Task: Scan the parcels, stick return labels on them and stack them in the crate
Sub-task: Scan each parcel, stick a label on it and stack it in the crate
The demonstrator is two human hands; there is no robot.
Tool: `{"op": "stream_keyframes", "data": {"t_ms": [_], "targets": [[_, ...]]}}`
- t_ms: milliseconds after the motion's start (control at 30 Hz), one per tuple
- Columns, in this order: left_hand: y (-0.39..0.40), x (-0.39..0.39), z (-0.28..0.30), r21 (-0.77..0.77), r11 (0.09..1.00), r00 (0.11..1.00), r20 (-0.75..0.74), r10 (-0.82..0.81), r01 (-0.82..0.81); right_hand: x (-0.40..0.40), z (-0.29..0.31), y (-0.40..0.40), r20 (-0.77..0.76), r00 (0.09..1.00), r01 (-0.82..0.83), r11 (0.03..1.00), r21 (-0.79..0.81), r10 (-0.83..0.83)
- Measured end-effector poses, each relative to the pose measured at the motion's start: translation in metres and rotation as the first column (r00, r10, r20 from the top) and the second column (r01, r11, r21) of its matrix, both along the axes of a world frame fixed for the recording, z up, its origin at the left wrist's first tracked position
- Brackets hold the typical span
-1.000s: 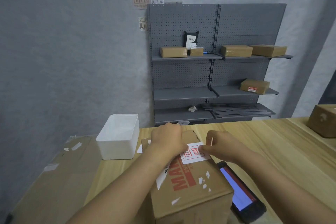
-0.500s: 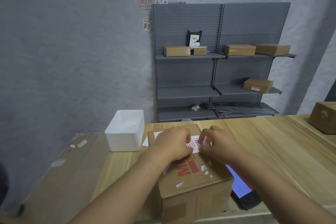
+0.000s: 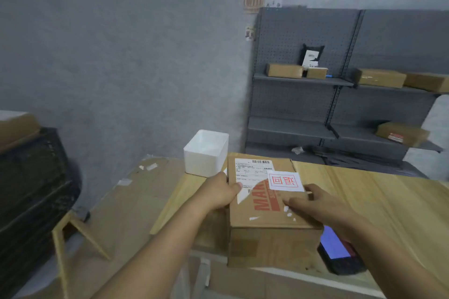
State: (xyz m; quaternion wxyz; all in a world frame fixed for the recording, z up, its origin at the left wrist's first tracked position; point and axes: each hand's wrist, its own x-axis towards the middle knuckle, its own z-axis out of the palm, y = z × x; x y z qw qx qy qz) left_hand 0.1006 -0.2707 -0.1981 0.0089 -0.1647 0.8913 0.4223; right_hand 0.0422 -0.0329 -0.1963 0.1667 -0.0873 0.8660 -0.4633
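A brown cardboard parcel (image 3: 267, 204) sits on the light wooden desk (image 3: 364, 201), near its left front corner, with its long side running away from the person. Its top carries a white shipping label (image 3: 251, 172) with a barcode along the far edge and rows of print too small to read; the near part of that label is torn, and below it large red block letters beginning "MA" run along the box, the rest covered. Stuck over the label's right side is a white return label (image 3: 284, 181) bearing a red frame with two red Chinese characters inside. Small white paper scraps cling to the top of the box near its front edge. The left hand (image 3: 217, 193) grips the parcel's left edge, thumb lying on the top and the other fingers hidden down the side. The right hand (image 3: 315, 204) lies on the top right of the box with fingers (image 3: 290, 201) stretched flat and close together, just below the return label. A handheld scanner (image 3: 340, 253) with a lit blue screen lies on the desk just right of the box, partly covered by the right forearm. A white plastic bin (image 3: 206, 153) stands just beyond the parcel's far left corner. A dark crate (image 3: 31, 177) at the left edge is blurred and cut off.
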Motion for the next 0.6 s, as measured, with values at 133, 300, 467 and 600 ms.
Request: {"op": "stream_keyframes", "data": {"t_ms": [133, 300, 467, 600], "targets": [[0.003, 0.028, 0.003, 0.006, 0.992, 0.99, -0.067, 0.123, -0.123, 0.015, 0.002, -0.006, -0.068, 0.997, -0.033, 0.996, -0.082, 0.028], [-0.024, 0.076, 0.015, 0.011, 0.966, 0.959, -0.117, 0.258, -0.259, 0.036, 0.006, -0.044, -0.115, 0.986, -0.135, 0.981, -0.138, 0.119], [-0.078, 0.132, 0.023, 0.129, 0.925, 0.912, -0.165, 0.374, -0.356, 0.065, 0.012, -0.114, -0.168, 0.96, -0.248, 0.957, -0.151, 0.223], [-0.133, 0.179, 0.027, 0.103, 0.887, 0.865, -0.198, 0.461, -0.45, 0.092, 0.013, -0.186, -0.188, 0.932, -0.334, 0.936, -0.111, 0.31]]}}
